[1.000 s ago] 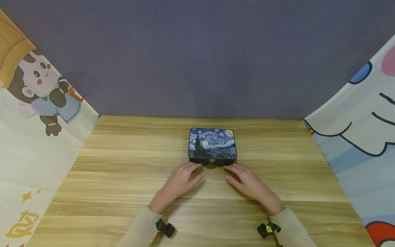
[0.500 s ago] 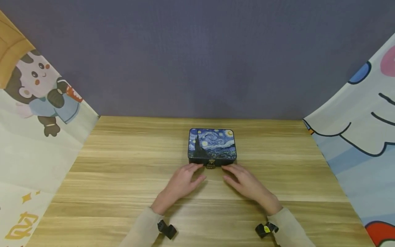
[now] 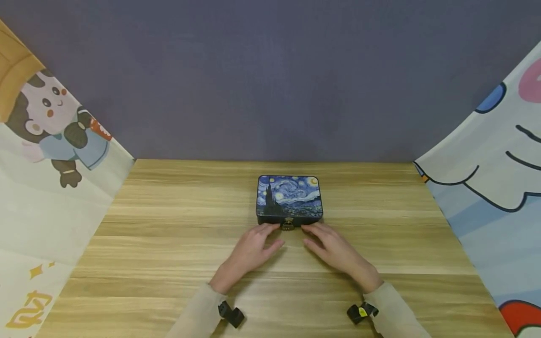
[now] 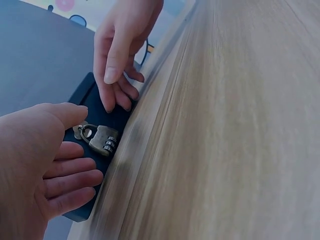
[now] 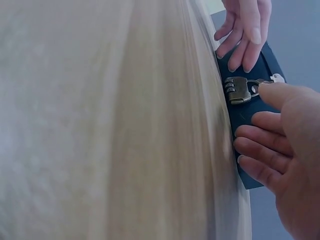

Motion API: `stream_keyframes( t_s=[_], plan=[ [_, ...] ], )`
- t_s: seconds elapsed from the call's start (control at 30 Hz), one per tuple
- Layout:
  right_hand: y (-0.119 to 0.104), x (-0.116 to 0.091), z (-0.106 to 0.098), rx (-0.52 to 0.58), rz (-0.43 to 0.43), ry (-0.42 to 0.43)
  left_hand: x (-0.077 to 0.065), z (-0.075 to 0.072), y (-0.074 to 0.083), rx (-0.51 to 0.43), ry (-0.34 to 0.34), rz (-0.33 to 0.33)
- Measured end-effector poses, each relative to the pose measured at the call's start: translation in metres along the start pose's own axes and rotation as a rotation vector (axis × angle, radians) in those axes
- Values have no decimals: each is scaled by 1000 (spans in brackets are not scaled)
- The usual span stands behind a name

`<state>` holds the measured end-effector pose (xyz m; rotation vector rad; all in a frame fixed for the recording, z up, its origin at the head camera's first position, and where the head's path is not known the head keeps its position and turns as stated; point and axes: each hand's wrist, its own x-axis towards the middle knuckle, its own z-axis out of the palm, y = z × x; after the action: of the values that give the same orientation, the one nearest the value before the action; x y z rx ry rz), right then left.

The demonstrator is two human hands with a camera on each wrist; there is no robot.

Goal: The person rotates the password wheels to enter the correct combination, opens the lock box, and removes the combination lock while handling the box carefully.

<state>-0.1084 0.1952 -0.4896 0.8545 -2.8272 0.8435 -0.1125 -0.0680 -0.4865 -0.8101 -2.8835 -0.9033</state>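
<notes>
A dark box with a starry night painting on its lid sits at the middle of the table. From the clasp on its front hangs a bronze combination padlock with number dials. My left hand lies at the front face, left of the lock, fingers relaxed and holding nothing. To the lock's right, my right hand mirrors it, its fingertips right at the box front. In the right wrist view the padlock hangs between the two hands, near the right thumb.
The wood-grain table runs back to a grey-blue wall panel. Cartoon-printed cloths stand at the left and right. Each wrist carries a small black camera strapped over the sleeve.
Both hands have edged slightly inward toward the padlock along the box front. The box stays in place, and the head view has shifted very little.
</notes>
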Motion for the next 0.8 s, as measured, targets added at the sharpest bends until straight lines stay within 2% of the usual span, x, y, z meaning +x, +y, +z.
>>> stream_keyframes(
  t_s=[0.27, 0.8],
  plan=[
    [1, 2, 3, 14, -31, 47, 2, 3, 1, 8, 27, 9],
    [-1, 6, 9, 20, -11, 40, 4, 8, 4, -44, 36, -10]
  ],
)
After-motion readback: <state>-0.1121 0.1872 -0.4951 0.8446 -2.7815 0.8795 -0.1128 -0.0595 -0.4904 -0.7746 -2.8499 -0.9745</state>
